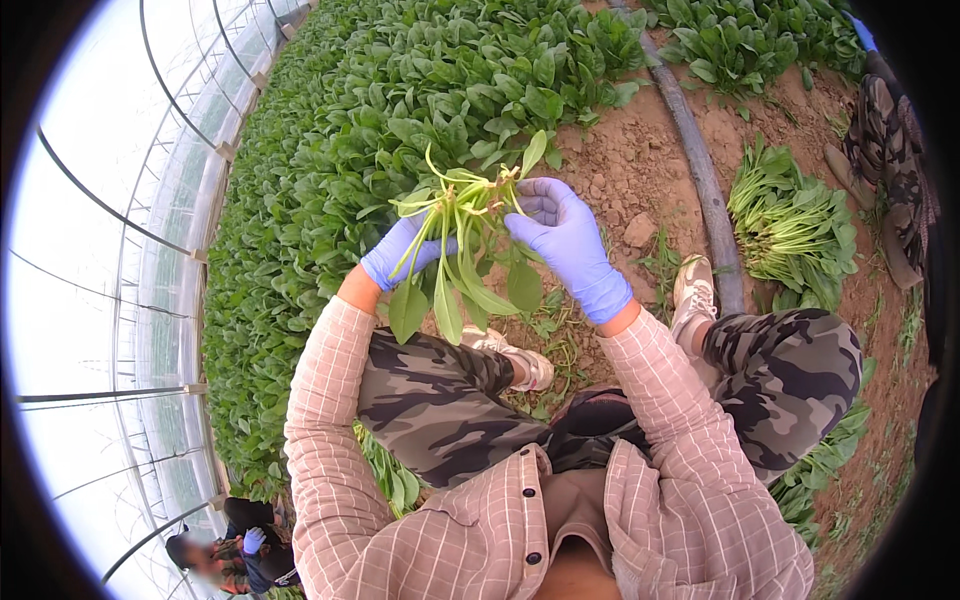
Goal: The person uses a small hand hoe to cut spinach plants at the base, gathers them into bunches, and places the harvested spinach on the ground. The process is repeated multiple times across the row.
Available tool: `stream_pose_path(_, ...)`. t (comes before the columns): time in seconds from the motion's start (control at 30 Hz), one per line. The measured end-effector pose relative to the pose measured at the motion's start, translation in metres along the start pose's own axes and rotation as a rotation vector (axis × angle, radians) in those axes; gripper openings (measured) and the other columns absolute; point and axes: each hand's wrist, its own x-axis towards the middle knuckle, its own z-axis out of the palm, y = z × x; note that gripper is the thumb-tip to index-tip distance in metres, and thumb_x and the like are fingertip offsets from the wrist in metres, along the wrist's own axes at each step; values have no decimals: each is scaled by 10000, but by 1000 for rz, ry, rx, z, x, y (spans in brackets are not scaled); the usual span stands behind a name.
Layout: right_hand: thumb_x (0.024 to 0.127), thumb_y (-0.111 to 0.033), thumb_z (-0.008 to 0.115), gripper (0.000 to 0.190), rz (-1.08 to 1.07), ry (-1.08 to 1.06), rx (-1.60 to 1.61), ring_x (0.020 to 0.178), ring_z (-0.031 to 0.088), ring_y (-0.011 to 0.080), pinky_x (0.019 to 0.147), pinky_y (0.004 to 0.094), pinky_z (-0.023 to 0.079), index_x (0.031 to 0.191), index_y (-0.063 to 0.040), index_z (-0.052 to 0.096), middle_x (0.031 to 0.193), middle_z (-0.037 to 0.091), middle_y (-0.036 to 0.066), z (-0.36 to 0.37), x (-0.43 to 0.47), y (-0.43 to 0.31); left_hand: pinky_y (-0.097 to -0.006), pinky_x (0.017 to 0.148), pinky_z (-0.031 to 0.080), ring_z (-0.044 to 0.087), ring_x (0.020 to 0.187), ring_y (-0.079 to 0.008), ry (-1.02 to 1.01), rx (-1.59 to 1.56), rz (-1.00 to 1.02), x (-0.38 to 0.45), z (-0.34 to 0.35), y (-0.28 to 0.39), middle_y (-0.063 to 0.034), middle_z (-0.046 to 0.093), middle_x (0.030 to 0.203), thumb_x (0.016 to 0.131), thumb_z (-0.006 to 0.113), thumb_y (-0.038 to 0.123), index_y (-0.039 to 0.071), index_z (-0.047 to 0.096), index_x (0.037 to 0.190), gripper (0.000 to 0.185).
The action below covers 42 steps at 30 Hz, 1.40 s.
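Both my hands wear thin lavender gloves. My left hand (411, 251) is closed around several uprooted leafy green plants, likely spinach (469, 274), whose pale stems and root ends point up while their leaves hang down. At the right side of this bunch, my right hand (559, 232) has its thumb and fingers bent close to the root ends and a stem; whether it pinches one of them cannot be told. The bunch hides part of my left hand's fingers. Behind it stands the dense bed of the same leafy plants (330, 150).
A dark hose (701, 165) runs over the reddish soil (622, 172). Beyond it lies a pile of harvested plants (799, 225), near another person's camouflage-clad legs (889, 150). A second person (251, 551) is at the lower left, beside the greenhouse's plastic wall. More cut plants lie by my legs.
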Motion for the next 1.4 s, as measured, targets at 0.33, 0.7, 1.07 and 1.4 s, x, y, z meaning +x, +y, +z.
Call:
stream_pose_path(0.33, 887, -203, 634, 214, -447, 58, -574, 667, 647, 231, 598, 326, 499, 996, -23, 672, 786, 671, 108, -8, 7, 8, -307, 929, 462, 594, 1030, -161, -72, 43, 26, -6, 0, -6, -80, 638, 1143, 829, 712, 134, 43, 556, 1255, 462)
stream_pose_path(0.7, 865, -350, 688, 364, 44, -183, -322, 604, 597, 86, 557, 223, 467, 983, -5, 692, 802, 701, 70, -78, 34, 37, -464, 1067, 311, 580, 1083, -208, 246, 766, 397, -15, -5, -17, 15, 643, 1060, 730, 726, 194, 173, 637, 1066, 348)
stream_pose_path(1.07, 813, -122, 721, 150, -39, 74, 100, 648, 525, 66, 593, 226, 439, 876, -9, 646, 733, 606, 10, -5, 9, 25, -466, 1061, 287, 587, 1055, -188, 359, 844, 426, -10, 6, -4, 18, 622, 994, 745, 696, 204, 206, 610, 1043, 310)
stream_pose_path(1.4, 716, -56, 711, 253, -523, -122, -461, 913, 586, 244, 796, 325, 485, 964, -95, 681, 968, 587, 73, -7, 9, -1, -465, 1038, 311, 590, 1006, -191, 377, 963, 304, -5, 11, -17, 23, 628, 1018, 746, 720, 229, 194, 592, 1034, 317)
